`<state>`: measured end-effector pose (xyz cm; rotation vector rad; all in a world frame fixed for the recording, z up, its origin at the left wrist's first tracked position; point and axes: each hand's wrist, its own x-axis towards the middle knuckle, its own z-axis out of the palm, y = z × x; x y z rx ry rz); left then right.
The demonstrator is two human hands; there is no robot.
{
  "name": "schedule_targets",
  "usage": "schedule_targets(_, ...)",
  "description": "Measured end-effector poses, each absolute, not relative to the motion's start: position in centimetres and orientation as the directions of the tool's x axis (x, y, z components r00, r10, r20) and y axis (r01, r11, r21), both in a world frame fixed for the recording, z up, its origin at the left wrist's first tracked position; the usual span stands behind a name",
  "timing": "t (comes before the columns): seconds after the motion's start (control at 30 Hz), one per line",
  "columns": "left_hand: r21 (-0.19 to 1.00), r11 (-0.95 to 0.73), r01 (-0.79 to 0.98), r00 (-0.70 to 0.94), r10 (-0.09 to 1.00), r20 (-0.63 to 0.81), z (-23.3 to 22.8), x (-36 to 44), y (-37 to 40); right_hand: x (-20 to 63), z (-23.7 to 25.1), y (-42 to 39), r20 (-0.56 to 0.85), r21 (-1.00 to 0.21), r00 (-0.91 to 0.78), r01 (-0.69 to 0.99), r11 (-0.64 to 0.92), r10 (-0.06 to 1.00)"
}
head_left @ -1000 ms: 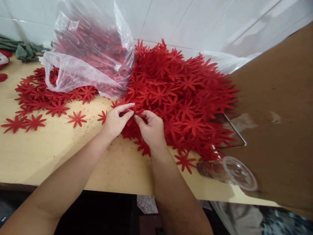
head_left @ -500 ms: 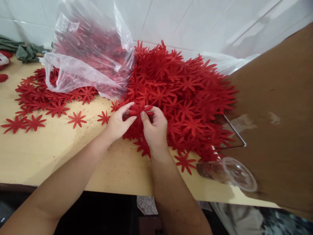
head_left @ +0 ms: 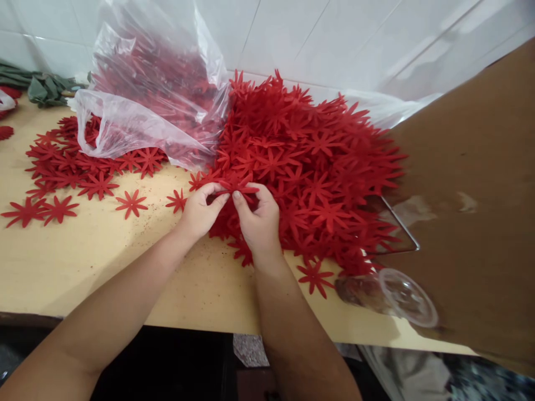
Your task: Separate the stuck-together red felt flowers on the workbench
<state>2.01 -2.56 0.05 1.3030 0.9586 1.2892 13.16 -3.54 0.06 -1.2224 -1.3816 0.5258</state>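
Through my feed I count two grips, one left grip [head_left: 199,213] and one right grip [head_left: 259,221], with at least one red flower cutout [head_left: 235,185] between them; I can't tell whether more are layered there. On one tabletop [head_left: 62,267] I make about five loose cutouts [head_left: 131,204] mostly clear of two heaps, one large heap [head_left: 305,167] and one small heap [head_left: 58,161], both too crowded to number. Also one plastic bag [head_left: 146,72] of uncountable red pieces, one clear cup [head_left: 371,293], one cardboard panel [head_left: 472,223].

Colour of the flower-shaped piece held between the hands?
The flower-shaped piece is red; the head view shows it best.
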Motion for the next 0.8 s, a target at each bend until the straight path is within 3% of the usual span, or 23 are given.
schedule_targets(0.17,0.98,-0.162,-0.116,0.1,0.98,0.174,0.1,2.1,-2.5,13.1,0.2,-3.6,0.37,-0.909,0.182,0.274,0.314,0.911)
schedule_targets(0.33,0.99,-0.137,0.013,0.105,0.985,0.135,0.5,2.1,-3.0,13.1,0.8,-3.9,0.393,-0.893,0.247,0.332,0.304,0.886)
schedule_targets(0.5,0.985,-0.139,-0.097,0.166,0.974,0.154,0.6,2.2,-3.3,13.4,1.2,-4.0,0.411,-0.876,0.332,0.4,0.269,0.849)
schedule_targets(0.67,0.98,-0.166,-0.108,0.228,0.956,0.187,0.5,2.3,-3.2,12.9,0.8,-3.7,0.448,-0.882,0.242,0.275,0.382,0.861)
schedule_targets(0.8,0.985,-0.155,-0.07,0.12,0.979,0.163,0.3,2.2,-2.7,12.6,0.5,-3.5,0.446,-0.89,0.239,0.221,0.399,0.862)
